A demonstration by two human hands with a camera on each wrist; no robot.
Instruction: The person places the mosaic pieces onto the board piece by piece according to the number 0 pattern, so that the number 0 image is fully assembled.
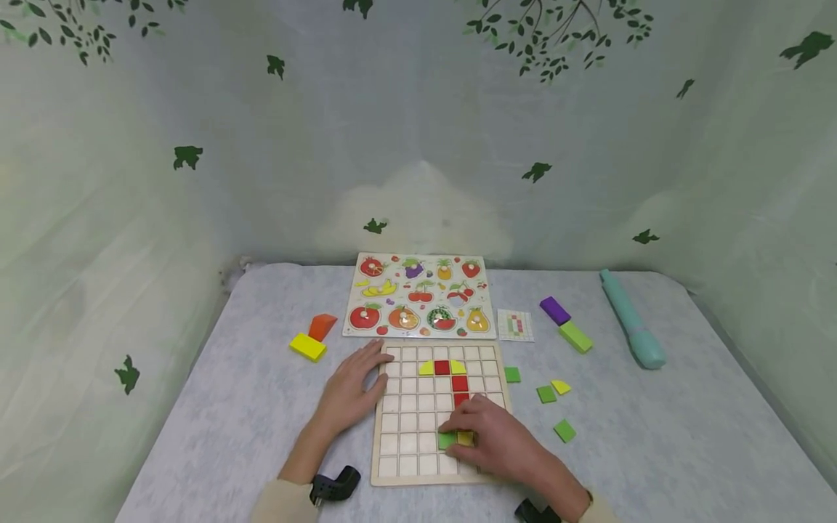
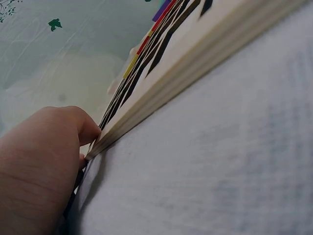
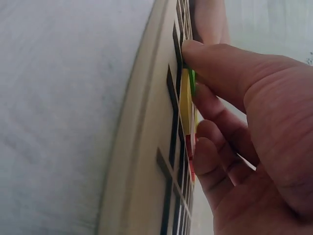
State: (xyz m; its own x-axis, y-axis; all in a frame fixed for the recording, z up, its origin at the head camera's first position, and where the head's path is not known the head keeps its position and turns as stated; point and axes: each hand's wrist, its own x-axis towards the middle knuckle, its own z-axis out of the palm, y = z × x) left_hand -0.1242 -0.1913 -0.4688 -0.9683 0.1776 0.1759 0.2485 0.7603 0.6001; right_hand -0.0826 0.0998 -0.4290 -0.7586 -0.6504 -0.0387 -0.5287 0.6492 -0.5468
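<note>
A pale wooden grid board (image 1: 408, 423) lies in front of me. My left hand (image 1: 353, 387) rests at its upper left edge, with thumb and fingertips touching the rim. Low on the grid, my right hand (image 1: 500, 439) pinches a green square tile (image 1: 447, 440) between thumb and fingers, close against the board. Right beside that tile is a yellow piece (image 1: 465, 438), partly covered by the hand. Farther up the grid sit several red square tiles (image 1: 460, 383) and two yellow rounded pieces (image 1: 426, 368). In the right wrist view the green tile (image 3: 191, 81) shows under the thumb.
Right of the board lie loose green tiles (image 1: 564, 431) and a yellow piece (image 1: 560, 387). A pattern card (image 1: 515, 325), a fruit puzzle board (image 1: 418, 296), purple and green blocks (image 1: 575, 338) and a teal cylindrical object (image 1: 633, 319) stand behind. Yellow (image 1: 307, 347) and orange blocks (image 1: 322, 327) lie left.
</note>
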